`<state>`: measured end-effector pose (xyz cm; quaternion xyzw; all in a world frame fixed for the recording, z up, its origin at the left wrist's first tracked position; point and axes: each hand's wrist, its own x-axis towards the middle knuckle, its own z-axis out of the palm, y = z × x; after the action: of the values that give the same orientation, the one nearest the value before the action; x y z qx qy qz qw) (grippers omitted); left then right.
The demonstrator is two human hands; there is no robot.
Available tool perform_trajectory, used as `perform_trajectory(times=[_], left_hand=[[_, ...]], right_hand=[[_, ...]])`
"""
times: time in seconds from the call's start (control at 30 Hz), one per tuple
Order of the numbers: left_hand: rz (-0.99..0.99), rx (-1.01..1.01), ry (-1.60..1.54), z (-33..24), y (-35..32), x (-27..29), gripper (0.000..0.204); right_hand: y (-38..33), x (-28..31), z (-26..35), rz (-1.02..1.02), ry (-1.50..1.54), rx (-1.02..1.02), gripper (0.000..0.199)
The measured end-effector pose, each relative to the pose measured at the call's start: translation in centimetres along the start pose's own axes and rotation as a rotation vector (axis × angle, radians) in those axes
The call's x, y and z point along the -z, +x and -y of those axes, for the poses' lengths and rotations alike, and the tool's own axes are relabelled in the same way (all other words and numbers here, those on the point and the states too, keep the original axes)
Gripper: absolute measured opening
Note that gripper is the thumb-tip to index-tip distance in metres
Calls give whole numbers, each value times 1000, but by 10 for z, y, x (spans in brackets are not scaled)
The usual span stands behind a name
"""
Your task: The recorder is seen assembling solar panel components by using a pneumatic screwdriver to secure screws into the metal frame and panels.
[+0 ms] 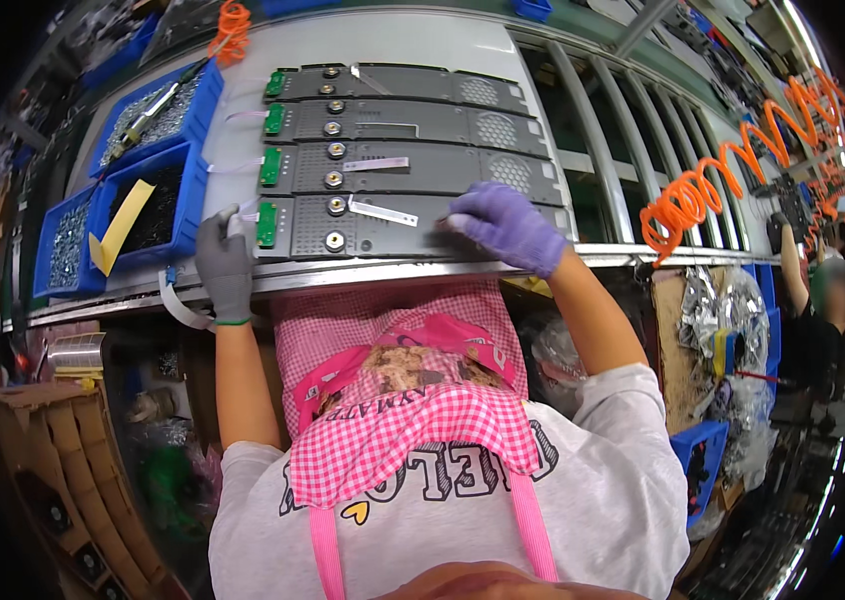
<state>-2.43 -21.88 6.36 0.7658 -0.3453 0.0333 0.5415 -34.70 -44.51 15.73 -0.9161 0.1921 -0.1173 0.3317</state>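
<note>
Several long dark-grey panels (413, 176) lie side by side, each with round brass-coloured fittings and a small green circuit board (267, 224) at its left end. My left hand (223, 262), in a grey glove, is beside the nearest board. Its fingers are closed at a white ribbon cable (183, 306), whose blue-tipped end hangs over the table edge; the grip is partly hidden. My right hand (508, 228), in a purple glove, is over the nearest panel with fingertips pinched together. Something small and dark shows at those fingertips, too unclear to name. A white strip (384, 211) lies on that panel.
Blue bins (193, 205) of screws stand at the left, with yellow paper (123, 228) across one and an electric screwdriver (151, 115) over another. Metal rails (598, 140) and an orange coiled hose (688, 205) are at the right. Another person (823, 320) stands far right.
</note>
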Motion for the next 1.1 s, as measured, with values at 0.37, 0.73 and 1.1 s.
perform_trajectory(times=[0.37,0.73,1.1], left_hand=[[36,-103,119,14,4,1,21],[114,54,274,16,9,15,50],[125,-2,374,38,16,11,54]], right_hand=[[114,-6,-5,-111,-162,-80,28],[-208,-12,-56,-749,-309,-106,19],[-484,98,-142,-733,-827,-1682,27]])
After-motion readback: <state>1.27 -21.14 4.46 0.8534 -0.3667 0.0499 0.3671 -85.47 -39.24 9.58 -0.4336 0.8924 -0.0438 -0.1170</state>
